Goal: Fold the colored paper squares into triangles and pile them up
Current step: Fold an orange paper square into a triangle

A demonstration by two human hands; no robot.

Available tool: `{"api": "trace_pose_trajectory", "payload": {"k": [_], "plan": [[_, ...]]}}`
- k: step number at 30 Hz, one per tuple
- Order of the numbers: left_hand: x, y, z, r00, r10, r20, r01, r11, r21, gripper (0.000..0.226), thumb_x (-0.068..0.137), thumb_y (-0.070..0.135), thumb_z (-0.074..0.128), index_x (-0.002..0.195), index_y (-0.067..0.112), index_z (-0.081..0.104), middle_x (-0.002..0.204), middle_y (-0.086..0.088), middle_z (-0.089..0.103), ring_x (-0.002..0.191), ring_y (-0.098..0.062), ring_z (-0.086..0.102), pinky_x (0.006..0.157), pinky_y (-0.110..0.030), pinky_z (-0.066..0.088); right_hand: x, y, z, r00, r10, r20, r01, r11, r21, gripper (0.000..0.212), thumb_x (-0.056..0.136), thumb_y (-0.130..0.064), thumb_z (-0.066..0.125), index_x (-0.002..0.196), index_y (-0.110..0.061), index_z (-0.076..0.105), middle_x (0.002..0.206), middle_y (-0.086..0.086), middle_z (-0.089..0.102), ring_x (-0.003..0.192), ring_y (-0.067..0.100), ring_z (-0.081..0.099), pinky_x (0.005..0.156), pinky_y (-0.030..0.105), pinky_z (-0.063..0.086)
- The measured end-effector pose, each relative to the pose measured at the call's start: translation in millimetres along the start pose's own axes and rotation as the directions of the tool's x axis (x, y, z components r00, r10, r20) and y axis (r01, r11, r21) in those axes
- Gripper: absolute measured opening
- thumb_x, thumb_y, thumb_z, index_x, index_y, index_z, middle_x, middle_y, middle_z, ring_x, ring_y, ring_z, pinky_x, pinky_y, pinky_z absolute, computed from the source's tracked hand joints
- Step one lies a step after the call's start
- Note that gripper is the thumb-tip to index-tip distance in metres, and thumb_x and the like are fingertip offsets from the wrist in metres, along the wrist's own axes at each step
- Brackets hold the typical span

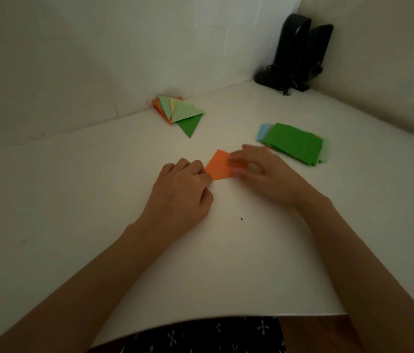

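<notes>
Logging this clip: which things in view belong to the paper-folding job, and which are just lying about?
Job: orange paper square, touched by left hand and right hand; stack of unfolded paper squares, green on top; pile of folded paper triangles.
Lying about: pair of black desktop speakers in the far corner.

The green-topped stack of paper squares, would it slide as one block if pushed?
Probably not: the stack is already fanned, blue and pale green edges poking out, so sheets likely shear apart. Being thin paper, it should glide easily on the smooth table.
</notes>
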State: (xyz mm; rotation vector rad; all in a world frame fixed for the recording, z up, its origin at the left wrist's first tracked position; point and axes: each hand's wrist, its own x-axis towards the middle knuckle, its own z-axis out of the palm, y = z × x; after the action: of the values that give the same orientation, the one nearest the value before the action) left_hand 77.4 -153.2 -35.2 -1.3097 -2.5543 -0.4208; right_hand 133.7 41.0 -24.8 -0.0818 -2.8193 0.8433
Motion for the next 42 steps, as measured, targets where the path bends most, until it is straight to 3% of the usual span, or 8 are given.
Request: {"api": "trace_pose_trajectory", "payload": {"k": [6, 10, 15, 20, 27, 32, 36, 42], "plan": [[5.1, -13.2, 1.1, 0.995, -0.063, -0.08, 0.061, 0.998, -0.032, 0.023, 0.085, 0.026, 0.059, 0.099, 0.01, 0.066, 0.092, -0.01, 0.062, 0.085, -0.032, 0.056, 0.075, -0.037, 0.037, 1.7, -5.7, 9.3, 0.987, -0.159, -0.003, 0.154, 0.964, -0.215, 0.03, 0.092, -0.034, 0.057, 0.11, -0.013, 0.067, 0.102, 0.007, 0.058, 0.091, 0.024, 0.055, 0.082, 0.04, 0.046], [8.5, -10.5, 2.0, 0.996, 0.028, -0.08, -0.033, 0.998, -0.061, 0.031, 0.084, 0.03, 0.043, 0.089, 0.015, 0.069, 0.077, -0.006, 0.064, 0.064, -0.027, 0.059, 0.065, -0.031, 0.039, 2.1, -16.4, 14.9, 0.962, -0.274, 0.006, 0.26, 0.903, -0.343, 0.045, 0.091, -0.047, 0.042, 0.098, -0.011, 0.069, 0.086, 0.005, 0.057, 0.074, 0.022, 0.051, 0.067, 0.031, 0.036], [4.6, -14.9, -2.4, 0.993, -0.067, -0.096, 0.053, 0.988, -0.144, 0.025, 0.084, 0.019, 0.048, 0.091, 0.014, 0.072, 0.078, -0.007, 0.064, 0.058, -0.032, 0.059, 0.053, -0.034, 0.046, -3.9, -14.0, 6.2, 0.986, -0.153, 0.073, 0.158, 0.985, -0.071, 0.043, 0.088, -0.033, 0.064, 0.128, -0.024, 0.049, 0.109, -0.009, 0.052, 0.097, 0.001, 0.045, 0.083, 0.01, 0.034], [4.6, -17.9, -1.2, 0.994, -0.059, -0.09, 0.045, 0.987, -0.154, 0.025, 0.081, 0.018, 0.047, 0.095, 0.016, 0.068, 0.088, -0.006, 0.064, 0.07, -0.033, 0.063, 0.058, -0.028, 0.038, -5.4, -8.9, 2.3, 0.96, -0.258, 0.105, 0.272, 0.951, -0.149, 0.032, 0.091, -0.036, 0.045, 0.107, -0.022, 0.07, 0.101, 0.003, 0.06, 0.09, 0.018, 0.056, 0.078, 0.039, 0.049], [2.8, -33.4, 0.4, 0.999, 0.042, -0.007, -0.042, 0.942, -0.332, 0.043, 0.072, 0.011, 0.042, 0.098, 0.02, 0.075, 0.115, -0.001, 0.065, 0.099, -0.019, 0.062, 0.08, -0.013, 0.034, -1.5, -6.7, -0.2, 0.971, -0.213, 0.11, 0.218, 0.976, -0.031, 0.016, 0.087, -0.023, 0.065, 0.099, -0.018, 0.074, 0.102, -0.002, 0.06, 0.09, 0.011, 0.059, 0.084, 0.025, 0.046], [3.0, -35.3, 0.0, 0.991, 0.13, -0.037, -0.134, 0.899, -0.417, 0.038, 0.074, 0.014, 0.042, 0.089, 0.014, 0.077, 0.112, -0.008, 0.068, 0.089, -0.008, 0.06, 0.077, -0.017, 0.042, 1.0, -9.8, 4.2, 0.998, -0.055, 0.027, 0.05, 0.988, 0.146, 0.004, 0.085, -0.014, 0.067, 0.089, -0.015, 0.07, 0.093, 0.0, 0.066, 0.077, -0.004, 0.055, 0.072, 0.01, 0.037], [2.8, -35.0, -0.1, 0.982, 0.173, -0.074, -0.188, 0.887, -0.421, 0.034, 0.069, 0.004, 0.046, 0.083, 0.01, 0.077, 0.107, -0.015, 0.069, 0.094, -0.011, 0.052, 0.072, -0.014, 0.04, 2.9, -14.1, 12.4, 1.0, -0.016, -0.003, 0.016, 0.995, 0.103, 0.008, 0.091, -0.018, 0.06, 0.088, -0.014, 0.065, 0.09, -0.001, 0.06, 0.081, 0.009, 0.05, 0.071, 0.012, 0.034], [2.0, -32.8, 0.1, 0.978, 0.208, -0.029, -0.205, 0.914, -0.351, 0.034, 0.077, 0.017, 0.044, 0.083, 0.01, 0.076, 0.104, -0.013, 0.07, 0.094, -0.029, 0.068, 0.084, -0.042, 0.045, 4.0, -19.7, 22.9, 0.989, -0.106, -0.103, 0.098, 0.992, -0.08, 0.01, 0.091, -0.018, 0.059, 0.09, -0.01, 0.064, 0.086, -0.004, 0.054, 0.086, 0.016, 0.044, 0.069, 0.016, 0.027]]}}
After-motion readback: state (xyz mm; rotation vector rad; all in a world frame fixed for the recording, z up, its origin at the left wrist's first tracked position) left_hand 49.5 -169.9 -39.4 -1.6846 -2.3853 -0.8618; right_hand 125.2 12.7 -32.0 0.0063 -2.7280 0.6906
